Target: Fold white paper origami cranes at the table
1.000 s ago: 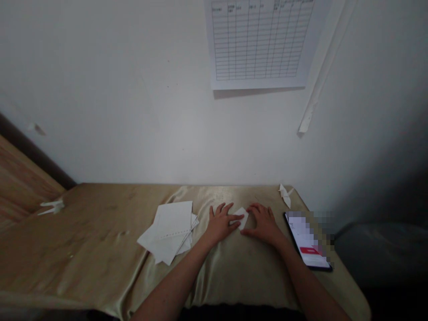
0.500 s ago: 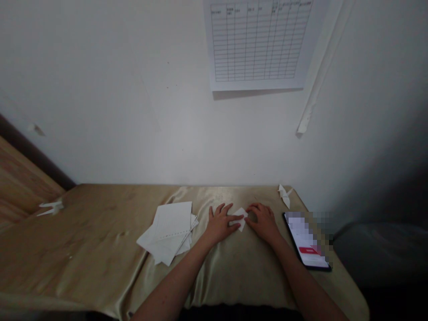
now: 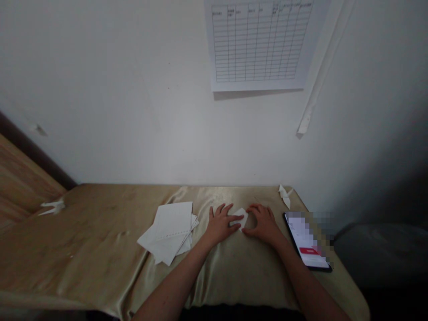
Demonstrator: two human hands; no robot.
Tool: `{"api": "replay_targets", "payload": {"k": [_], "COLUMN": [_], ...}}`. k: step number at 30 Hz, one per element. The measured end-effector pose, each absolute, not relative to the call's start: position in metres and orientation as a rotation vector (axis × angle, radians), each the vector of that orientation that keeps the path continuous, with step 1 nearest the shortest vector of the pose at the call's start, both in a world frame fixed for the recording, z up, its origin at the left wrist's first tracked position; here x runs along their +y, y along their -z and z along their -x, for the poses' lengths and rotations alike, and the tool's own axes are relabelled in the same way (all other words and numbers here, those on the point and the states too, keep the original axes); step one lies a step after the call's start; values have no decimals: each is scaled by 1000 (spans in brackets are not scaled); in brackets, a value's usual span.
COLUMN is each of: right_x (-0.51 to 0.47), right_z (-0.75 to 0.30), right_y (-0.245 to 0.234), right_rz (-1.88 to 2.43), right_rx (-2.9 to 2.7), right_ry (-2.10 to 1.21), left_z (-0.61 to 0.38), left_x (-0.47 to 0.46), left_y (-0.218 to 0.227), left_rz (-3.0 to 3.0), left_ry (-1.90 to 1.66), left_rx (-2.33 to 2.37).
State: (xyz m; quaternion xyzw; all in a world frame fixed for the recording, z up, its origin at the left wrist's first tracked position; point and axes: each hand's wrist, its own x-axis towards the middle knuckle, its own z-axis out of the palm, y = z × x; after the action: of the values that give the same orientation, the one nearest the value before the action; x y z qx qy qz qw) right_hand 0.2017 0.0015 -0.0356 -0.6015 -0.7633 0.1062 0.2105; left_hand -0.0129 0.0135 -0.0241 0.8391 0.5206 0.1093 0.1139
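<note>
A small folded piece of white paper (image 3: 244, 216), roughly diamond-shaped, lies on the cloth between my hands. My left hand (image 3: 219, 224) rests flat with its fingers spread, the index finger stretched across the paper and the thumb by its lower part. On the other side, my right hand (image 3: 264, 223) is curved with thumb and index finger apart. Its index fingertip meets the paper's upper right edge and its thumb tip is by the lower corner. Part of the paper is hidden under the left fingers.
A stack of white paper sheets (image 3: 172, 227) lies left of my hands. To the right is a lit phone (image 3: 306, 243), with a folded paper figure (image 3: 285, 196) behind it. Another folded paper figure (image 3: 53, 206) sits far left. A wall (image 3: 133, 111) rises behind the cloth-covered table (image 3: 90, 240).
My right thumb has slid down the paper's edge toward its lower corner, widening the gap to the index finger. My left hand stays in place.
</note>
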Motion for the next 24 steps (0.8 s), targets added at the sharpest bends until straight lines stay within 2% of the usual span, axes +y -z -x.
{"api": "replay_targets", "payload": {"k": [24], "right_x": [15], "right_z": [-199], "right_y": [46], "right_rz": [1712], "right_rx": [-2044], "right_ry": [-192], "left_z": [10], "left_x": [15], "left_y": [22], "left_rz": [-2449], "left_ry": [-278], "left_rx": [1549]}}
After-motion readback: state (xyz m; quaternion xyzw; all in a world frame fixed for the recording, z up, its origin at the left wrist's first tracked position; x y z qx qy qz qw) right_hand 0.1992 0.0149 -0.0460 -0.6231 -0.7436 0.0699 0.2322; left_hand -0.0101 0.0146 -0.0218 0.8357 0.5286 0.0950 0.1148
